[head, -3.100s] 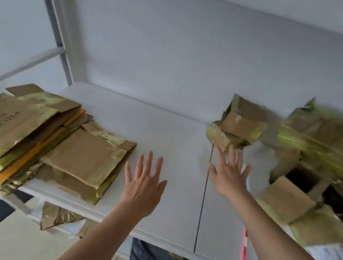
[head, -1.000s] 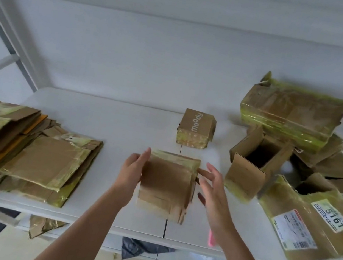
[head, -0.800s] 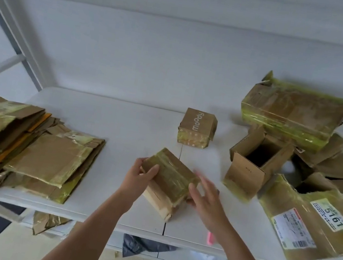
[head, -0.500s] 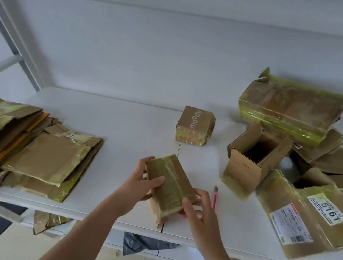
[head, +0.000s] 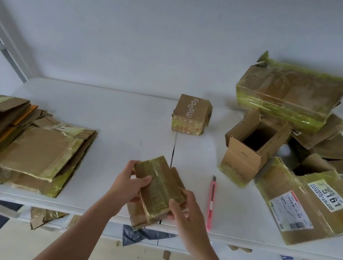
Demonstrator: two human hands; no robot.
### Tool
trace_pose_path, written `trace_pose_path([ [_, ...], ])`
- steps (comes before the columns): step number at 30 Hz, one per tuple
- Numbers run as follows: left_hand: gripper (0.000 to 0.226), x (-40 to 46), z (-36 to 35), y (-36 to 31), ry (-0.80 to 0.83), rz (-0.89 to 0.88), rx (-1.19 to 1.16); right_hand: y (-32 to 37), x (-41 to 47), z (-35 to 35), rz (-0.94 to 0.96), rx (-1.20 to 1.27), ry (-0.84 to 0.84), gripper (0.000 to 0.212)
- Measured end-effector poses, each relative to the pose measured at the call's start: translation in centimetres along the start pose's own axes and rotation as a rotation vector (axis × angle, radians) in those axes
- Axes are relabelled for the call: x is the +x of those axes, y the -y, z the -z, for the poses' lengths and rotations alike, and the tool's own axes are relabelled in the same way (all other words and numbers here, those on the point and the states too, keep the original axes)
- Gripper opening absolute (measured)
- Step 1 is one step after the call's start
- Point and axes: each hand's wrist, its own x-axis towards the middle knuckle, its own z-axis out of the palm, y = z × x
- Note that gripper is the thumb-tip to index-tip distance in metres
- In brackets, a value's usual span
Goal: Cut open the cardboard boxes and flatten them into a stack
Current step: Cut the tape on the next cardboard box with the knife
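Head | taped box [head: 157, 186] between both hands | left fingers [head: 131, 169] grip it | right fingers [head: 186, 198] grip it

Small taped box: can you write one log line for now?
left hand: grips small taped box | right hand: grips it too | pink cutter: lying on table, untouched

Bare shelf [head: 121, 126] lies open from 9 to 12 o'clock. A small box [head: 191, 115] blocks 12, a cutter [head: 211, 201] lies at 3, piled boxes [head: 296, 162] crowd 1 to 3, flattened cardboard [head: 27, 146] fills 9.
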Motion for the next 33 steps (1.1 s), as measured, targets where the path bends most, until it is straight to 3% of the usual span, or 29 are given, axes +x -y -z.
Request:
trace_pose_path([
  [2, 0.032, 0.2, -0.1, 0.1, -0.022, -0.008, 0.002, -0.7, 0.8, 1.9, 0.027, -0.119, -0.024, 0.020],
  [4, 0.035, 0.3, 0.4, 0.2, -0.005, -0.008, 0.013, -1.7, 1.9, 4.7, 0.009, -0.218, -0.220, 0.024],
  [6, 0.036, 0.2, 0.8, 0.2, 0.023, 0.003, 0.027, -2.3, 2.7, 7.1, -0.034, -0.469, -0.316, 0.029],
  [10, 0.034, 0.0, 0.9, 0.1, 0.052, 0.007, 0.029, -2.0, 4.0, 9.6, -0.142, -0.867, -0.111, 0.039],
  [11, 0.033, 0.0, 0.9, 0.0, 0.053, 0.007, 0.030, -1.4, 4.4, 9.8, -0.094, -1.038, -0.015, 0.042],
  [13, 0.031, 0.1, 0.9, 0.0, 0.048, 0.007, 0.030, -1.2, 4.8, 10.2, 0.178, -1.283, 0.116, 0.048],
  [16, 0.031, 0.2, 0.8, 0.0, 0.024, 0.012, 0.023, -1.7, 5.4, 10.7, 0.457, -1.418, 0.158, 0.045],
  [18, 0.032, 0.3, 0.7, 0.2, 0.011, 0.010, 0.028, -2.2, 6.0, 11.0, 0.518, -1.389, 0.079, 0.039],
  [21, 0.032, 0.4, 0.7, 0.2, 0.012, 0.008, 0.043, -2.4, 7.3, 11.8, 0.540, -1.149, -0.148, 0.023],
  [24, 0.030, 0.6, 0.8, 0.1, 0.015, 0.015, 0.058, -0.3, 8.0, 10.0, 0.483, -0.606, -0.279, 0.015],
  [26, 0.030, 0.6, 0.9, 0.1, 0.013, 0.019, 0.065, 2.7, 7.9, 7.4, 0.399, -0.255, -0.268, 0.008],
  [28, 0.031, 0.7, 0.9, 0.1, 0.012, 0.027, 0.070, 5.1, 7.8, 4.7, 0.333, -0.054, -0.214, 0.002],
  [33, 0.033, 0.8, 0.8, 0.1, 0.004, 0.034, 0.080, 7.4, 7.8, -0.5, 0.247, 0.189, -0.070, 0.010],
])
